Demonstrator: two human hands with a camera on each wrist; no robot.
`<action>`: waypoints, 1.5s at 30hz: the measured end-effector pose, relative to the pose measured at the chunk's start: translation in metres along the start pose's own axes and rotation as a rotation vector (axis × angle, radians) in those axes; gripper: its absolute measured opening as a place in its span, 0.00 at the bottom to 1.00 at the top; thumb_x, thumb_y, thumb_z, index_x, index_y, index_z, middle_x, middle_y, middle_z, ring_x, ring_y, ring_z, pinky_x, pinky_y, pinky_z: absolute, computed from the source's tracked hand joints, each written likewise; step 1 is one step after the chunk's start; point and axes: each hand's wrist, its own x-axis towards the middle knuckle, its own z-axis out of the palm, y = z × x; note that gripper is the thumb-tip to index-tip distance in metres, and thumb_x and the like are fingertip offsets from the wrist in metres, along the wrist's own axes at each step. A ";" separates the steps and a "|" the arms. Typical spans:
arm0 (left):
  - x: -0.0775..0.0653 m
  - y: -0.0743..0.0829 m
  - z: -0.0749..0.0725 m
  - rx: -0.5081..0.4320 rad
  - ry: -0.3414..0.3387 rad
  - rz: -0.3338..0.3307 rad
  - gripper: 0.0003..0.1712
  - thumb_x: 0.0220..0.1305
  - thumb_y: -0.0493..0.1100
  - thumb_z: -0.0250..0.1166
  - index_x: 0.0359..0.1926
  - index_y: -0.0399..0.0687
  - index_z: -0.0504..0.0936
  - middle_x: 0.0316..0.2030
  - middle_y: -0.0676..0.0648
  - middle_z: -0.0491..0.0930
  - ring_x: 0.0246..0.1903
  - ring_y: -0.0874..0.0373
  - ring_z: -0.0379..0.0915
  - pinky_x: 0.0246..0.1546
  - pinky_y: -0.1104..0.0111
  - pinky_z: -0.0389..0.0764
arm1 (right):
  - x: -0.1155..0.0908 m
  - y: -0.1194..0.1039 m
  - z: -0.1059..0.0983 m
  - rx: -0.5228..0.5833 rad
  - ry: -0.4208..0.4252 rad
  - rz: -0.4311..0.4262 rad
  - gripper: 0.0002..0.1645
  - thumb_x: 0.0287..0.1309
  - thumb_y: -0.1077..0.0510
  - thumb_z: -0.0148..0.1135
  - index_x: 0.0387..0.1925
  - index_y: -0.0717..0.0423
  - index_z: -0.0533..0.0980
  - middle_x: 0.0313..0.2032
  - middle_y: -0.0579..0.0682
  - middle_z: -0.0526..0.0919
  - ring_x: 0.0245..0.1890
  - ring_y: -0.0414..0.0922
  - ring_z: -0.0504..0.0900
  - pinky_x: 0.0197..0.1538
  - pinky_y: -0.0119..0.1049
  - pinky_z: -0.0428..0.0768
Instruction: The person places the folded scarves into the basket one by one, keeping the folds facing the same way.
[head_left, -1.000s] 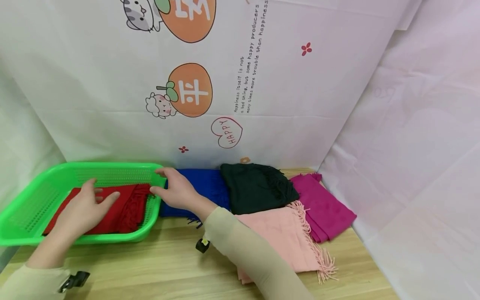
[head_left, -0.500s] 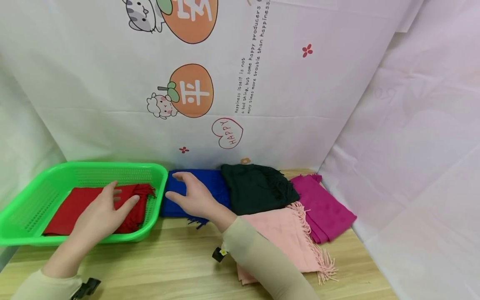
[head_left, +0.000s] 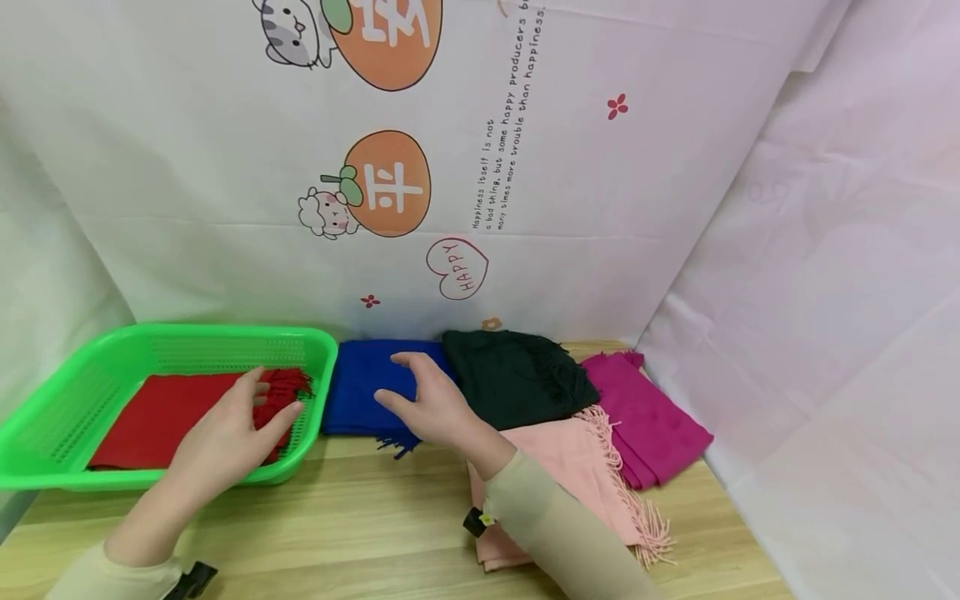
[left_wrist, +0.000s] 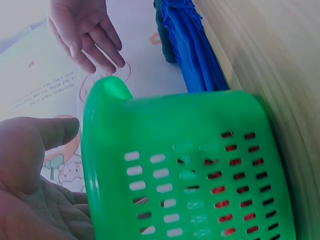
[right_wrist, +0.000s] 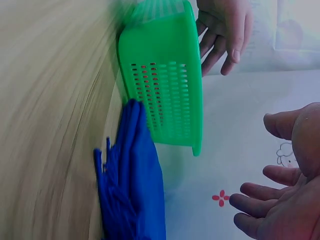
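Note:
My left hand (head_left: pixel 227 431) hovers over the front of the green plastic basket (head_left: pixel 97 481), fingers loosely bent and holding nothing. Inside that basket lies a folded red scarf (head_left: pixel 161 417), its fringed end partly behind my left hand. My right hand (head_left: pixel 435 400) is raised above a folded blue scarf (head_left: pixel 360 392) just right of the basket, thumb and fingers apart. In the right wrist view nothing is between the fingers of my right hand (right_wrist: pixel 280 195). The left wrist view shows my left hand (left_wrist: pixel 35 175) beside the basket's rim (left_wrist: pixel 107 100).
A folded dark green scarf (head_left: pixel 510 383) lies right of the blue one. In front is a pink fringed scarf (head_left: pixel 562 458), partly under my right sleeve, and a magenta scarf (head_left: pixel 652 425) lies far right. A white printed cloth (head_left: pixel 562 167) stands behind the wooden table (head_left: pixel 360 533).
Both hands have moved to the right. My right hand has gone from the basket's right rim to over the blue scarf; my left has shifted toward the red scarf's fringe.

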 end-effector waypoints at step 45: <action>-0.023 0.059 0.053 0.060 0.121 0.326 0.48 0.77 0.57 0.74 0.81 0.29 0.66 0.74 0.28 0.75 0.72 0.29 0.73 0.62 0.36 0.83 | -0.093 0.085 -0.074 -0.075 0.083 0.180 0.48 0.78 0.39 0.70 0.86 0.50 0.62 0.83 0.54 0.66 0.68 0.53 0.83 0.71 0.62 0.80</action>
